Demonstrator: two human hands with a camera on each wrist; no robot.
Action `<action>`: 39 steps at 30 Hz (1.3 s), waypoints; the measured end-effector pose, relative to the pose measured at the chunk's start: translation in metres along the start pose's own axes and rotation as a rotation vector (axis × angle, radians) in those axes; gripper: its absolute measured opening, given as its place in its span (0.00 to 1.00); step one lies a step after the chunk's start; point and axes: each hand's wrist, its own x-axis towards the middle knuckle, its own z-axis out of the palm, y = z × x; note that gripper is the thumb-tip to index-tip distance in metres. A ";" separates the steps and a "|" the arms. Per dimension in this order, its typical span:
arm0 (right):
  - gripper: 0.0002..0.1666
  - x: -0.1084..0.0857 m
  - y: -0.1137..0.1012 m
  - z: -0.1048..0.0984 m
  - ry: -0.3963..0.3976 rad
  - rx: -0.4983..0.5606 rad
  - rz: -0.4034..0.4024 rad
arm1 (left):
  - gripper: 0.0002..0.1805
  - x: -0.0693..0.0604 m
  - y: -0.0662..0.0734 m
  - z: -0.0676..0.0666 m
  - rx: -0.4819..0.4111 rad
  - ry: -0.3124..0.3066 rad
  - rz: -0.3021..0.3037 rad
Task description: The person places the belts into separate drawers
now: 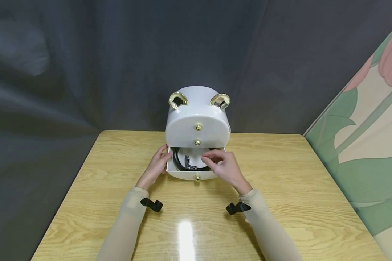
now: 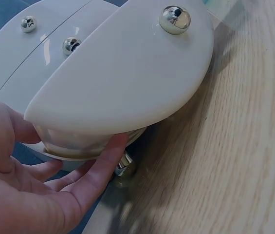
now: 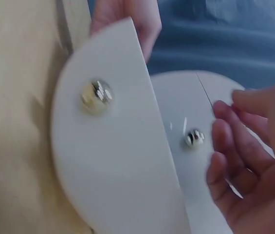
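Note:
A white rounded drawer box (image 1: 197, 105) with gold ear-shaped trims stands at the back of the table. Its lower drawer (image 1: 183, 175) is pulled out. Inside lies a coiled black belt (image 1: 176, 159) with a silvery metal buckle (image 1: 190, 165). My left hand (image 1: 156, 165) holds the drawer's left side; in the left wrist view its fingers reach beneath the drawer and the thumb lies by the upper edge. Over the drawer's right part hovers my right hand (image 1: 225, 166), fingers loosely bent, nothing visible in them. It covers part of the belt.
Round gold knobs (image 1: 197, 178) stick out from the drawer fronts. The box stands on a wooden table (image 1: 117, 152), close to a dark curtain (image 1: 134, 65) behind. A flower-patterned cloth (image 1: 372, 145) hangs at the right.

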 end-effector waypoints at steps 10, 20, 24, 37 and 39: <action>0.07 -0.035 -0.002 0.013 -0.026 0.043 -0.119 | 0.34 0.002 0.003 0.003 -0.011 0.001 -0.011; 0.06 -0.055 0.013 0.028 -0.119 0.055 -0.113 | 0.34 0.001 0.002 0.002 0.002 0.001 -0.010; 0.07 -0.058 0.017 0.031 -0.141 0.055 -0.094 | 0.34 0.000 0.002 0.002 0.008 0.000 0.000; 0.13 -0.057 0.027 0.028 -0.194 -0.071 -0.052 | 0.34 0.000 0.002 0.003 0.001 0.022 -0.008; 0.14 -0.057 0.029 0.026 -0.198 -0.100 -0.059 | 0.33 0.000 0.002 0.003 -0.001 0.020 -0.008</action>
